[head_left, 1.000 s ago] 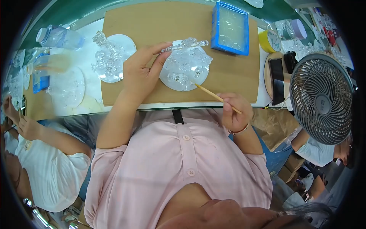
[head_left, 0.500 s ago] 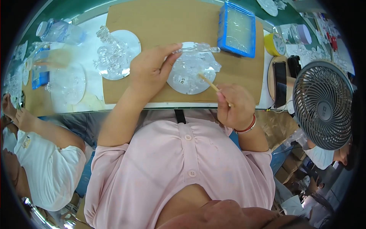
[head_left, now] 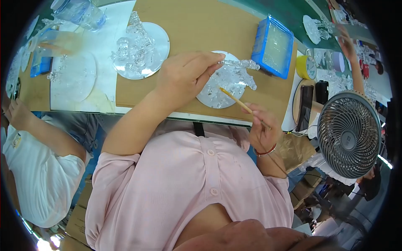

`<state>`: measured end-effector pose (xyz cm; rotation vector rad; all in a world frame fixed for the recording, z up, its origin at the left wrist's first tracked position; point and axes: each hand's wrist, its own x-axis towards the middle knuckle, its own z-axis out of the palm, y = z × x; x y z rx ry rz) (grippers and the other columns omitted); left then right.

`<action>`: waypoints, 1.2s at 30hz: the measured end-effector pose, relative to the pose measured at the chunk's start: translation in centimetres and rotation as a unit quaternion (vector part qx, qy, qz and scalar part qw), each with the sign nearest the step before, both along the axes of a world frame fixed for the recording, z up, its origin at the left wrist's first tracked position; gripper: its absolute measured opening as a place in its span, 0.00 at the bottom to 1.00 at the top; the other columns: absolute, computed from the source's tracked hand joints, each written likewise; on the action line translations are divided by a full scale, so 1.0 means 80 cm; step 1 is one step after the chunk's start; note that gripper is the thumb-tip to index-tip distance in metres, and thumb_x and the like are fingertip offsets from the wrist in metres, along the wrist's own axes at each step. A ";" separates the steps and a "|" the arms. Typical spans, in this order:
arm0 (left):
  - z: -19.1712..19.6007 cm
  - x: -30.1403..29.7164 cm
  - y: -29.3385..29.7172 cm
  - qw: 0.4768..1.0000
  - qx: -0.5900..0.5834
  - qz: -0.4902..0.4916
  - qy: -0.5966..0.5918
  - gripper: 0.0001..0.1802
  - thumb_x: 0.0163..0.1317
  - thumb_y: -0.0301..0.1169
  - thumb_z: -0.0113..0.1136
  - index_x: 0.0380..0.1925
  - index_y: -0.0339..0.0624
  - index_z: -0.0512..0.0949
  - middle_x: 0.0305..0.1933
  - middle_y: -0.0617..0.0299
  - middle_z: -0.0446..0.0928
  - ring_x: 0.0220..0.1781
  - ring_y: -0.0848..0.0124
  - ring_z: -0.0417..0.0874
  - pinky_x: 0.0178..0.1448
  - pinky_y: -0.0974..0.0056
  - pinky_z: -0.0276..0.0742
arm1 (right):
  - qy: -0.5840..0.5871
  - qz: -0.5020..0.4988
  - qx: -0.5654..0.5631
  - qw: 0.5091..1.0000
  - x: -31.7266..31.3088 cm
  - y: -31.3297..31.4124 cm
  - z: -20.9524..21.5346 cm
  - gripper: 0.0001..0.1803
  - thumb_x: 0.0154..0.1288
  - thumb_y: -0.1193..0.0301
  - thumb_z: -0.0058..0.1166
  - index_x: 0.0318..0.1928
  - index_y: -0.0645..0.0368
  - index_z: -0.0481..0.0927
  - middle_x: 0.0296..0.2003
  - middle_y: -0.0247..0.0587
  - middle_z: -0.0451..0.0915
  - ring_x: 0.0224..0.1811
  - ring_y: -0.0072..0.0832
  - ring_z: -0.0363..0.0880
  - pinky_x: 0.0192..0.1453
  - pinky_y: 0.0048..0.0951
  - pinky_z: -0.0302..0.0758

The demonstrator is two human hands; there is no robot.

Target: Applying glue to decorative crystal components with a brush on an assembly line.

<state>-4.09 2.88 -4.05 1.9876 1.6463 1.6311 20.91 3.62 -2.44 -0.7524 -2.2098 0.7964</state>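
- Clear knobbly piece (head_left: 245,64) is pinched in left hand (head_left: 182,75), fingertips together.
- Wooden stick (head_left: 236,101) is gripped in right hand (head_left: 266,129), fingers closed.
- Stick's tip is held over white disc (head_left: 218,103), perhaps touching.

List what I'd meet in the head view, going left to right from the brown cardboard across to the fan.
Left round plate, left hand, right round plate, blue tray, yellow roll, fan.
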 end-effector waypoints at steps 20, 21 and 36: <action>-0.005 -0.003 -0.005 0.999 0.052 0.007 0.014 0.12 0.50 0.23 0.67 0.36 0.44 0.81 0.30 0.60 0.81 0.29 0.66 0.82 0.28 0.66 0.76 | -0.157 0.124 0.173 0.964 -0.071 0.014 0.056 0.08 0.60 0.80 0.54 0.38 0.63 0.71 0.35 0.50 0.81 0.27 0.36 0.80 0.29 0.28 0.74; -0.005 -0.002 -0.004 0.998 0.052 0.004 0.018 0.11 0.50 0.24 0.67 0.36 0.44 0.81 0.30 0.61 0.81 0.29 0.66 0.82 0.29 0.66 0.76 | -0.179 0.174 0.203 0.947 -0.071 0.013 0.057 0.10 0.57 0.80 0.57 0.38 0.62 0.72 0.34 0.49 0.81 0.25 0.37 0.79 0.27 0.29 0.72; -0.005 -0.001 -0.004 0.998 0.047 -0.002 0.043 0.14 0.49 0.25 0.63 0.38 0.43 0.78 0.35 0.64 0.80 0.35 0.66 0.83 0.34 0.65 0.77 | -0.138 -0.044 0.197 0.970 -0.094 0.040 0.054 0.06 0.61 0.74 0.60 0.35 0.60 0.76 0.23 0.38 0.80 0.20 0.26 0.78 0.24 0.22 0.71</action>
